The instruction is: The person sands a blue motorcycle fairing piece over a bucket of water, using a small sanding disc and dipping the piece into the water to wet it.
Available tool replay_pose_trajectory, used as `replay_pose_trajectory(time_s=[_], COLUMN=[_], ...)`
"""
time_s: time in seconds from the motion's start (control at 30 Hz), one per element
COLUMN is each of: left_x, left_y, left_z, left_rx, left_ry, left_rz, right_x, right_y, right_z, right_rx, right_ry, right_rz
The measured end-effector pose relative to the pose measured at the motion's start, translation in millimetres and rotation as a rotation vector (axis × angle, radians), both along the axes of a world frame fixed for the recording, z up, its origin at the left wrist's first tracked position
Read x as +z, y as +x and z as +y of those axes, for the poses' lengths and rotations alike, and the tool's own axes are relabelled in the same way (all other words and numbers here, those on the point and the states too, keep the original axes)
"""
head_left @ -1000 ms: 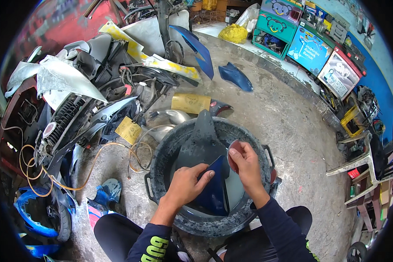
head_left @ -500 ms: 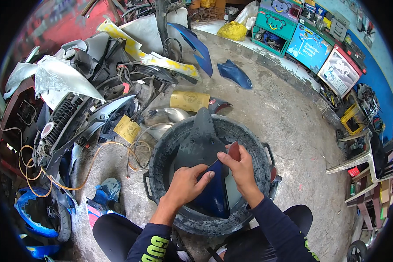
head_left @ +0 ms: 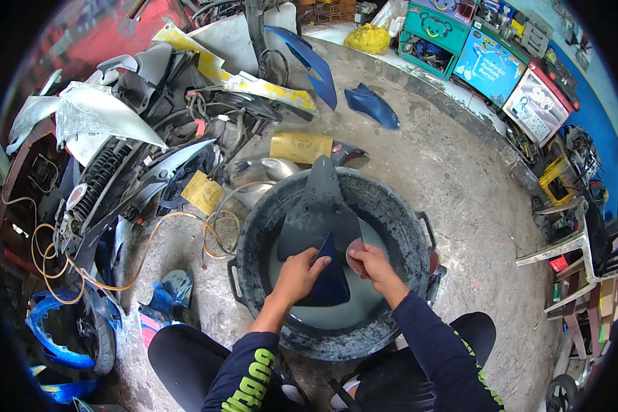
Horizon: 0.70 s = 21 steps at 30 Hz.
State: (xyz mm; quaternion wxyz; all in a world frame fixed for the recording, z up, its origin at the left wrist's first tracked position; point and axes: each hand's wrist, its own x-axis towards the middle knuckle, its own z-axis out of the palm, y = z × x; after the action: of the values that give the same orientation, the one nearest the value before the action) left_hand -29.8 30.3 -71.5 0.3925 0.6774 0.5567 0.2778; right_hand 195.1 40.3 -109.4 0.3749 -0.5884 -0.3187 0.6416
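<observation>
My left hand (head_left: 296, 273) is closed on the edge of a glossy dark blue motorcycle body panel (head_left: 328, 285), thumb over its upper part. The panel tilts above cloudy water (head_left: 333, 318) in a black tub (head_left: 250, 226). Close by on the right, my right hand (head_left: 378, 268) pinches a reddish-brown piece of sandpaper (head_left: 353, 253), just off the panel's edge. Behind both hands, a dark grey pointed panel (head_left: 317, 213) leans in the tub, its tip over the far rim. My fingers hide part of the blue panel.
Yellow sheets (head_left: 301, 147) lie beyond the tub. Body panels and parts (head_left: 106, 120) are heaped at left, with a looping hose (head_left: 154, 230). A blue fairing piece (head_left: 371, 107) rests on the concrete floor. A white chair frame (head_left: 563, 247) stands at right.
The blue panel has turned more upright and shifted slightly. My right hand has come off its upper edge and moved down with the sandpaper, whose flat face now shows.
</observation>
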Motion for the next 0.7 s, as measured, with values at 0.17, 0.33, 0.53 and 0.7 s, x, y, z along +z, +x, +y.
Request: replay_pose_trajectory(time_s=[0.17, 0.33, 0.53, 0.7], left_x=[-23, -50, -56, -65], left_y=[-4, 18, -2, 4], left_z=[-3, -1, 2, -4], left_rx=[0.013, 0.035, 0.022, -0.069], left_ry=[-0.133, -0.143, -0.138, -0.206], left_rz=[0.027, -0.063, 0.019, 0.124], right_x=[-82, -160, -28, 22], right_y=[4, 65, -9, -29], right_z=[-12, -24, 4, 2], right_rx=[0.027, 0.095, 0.047, 0.057], right_ry=[-0.087, -0.169, -0.179, 0.052], right_rz=[-0.221, -0.752, 0.161, -0.030])
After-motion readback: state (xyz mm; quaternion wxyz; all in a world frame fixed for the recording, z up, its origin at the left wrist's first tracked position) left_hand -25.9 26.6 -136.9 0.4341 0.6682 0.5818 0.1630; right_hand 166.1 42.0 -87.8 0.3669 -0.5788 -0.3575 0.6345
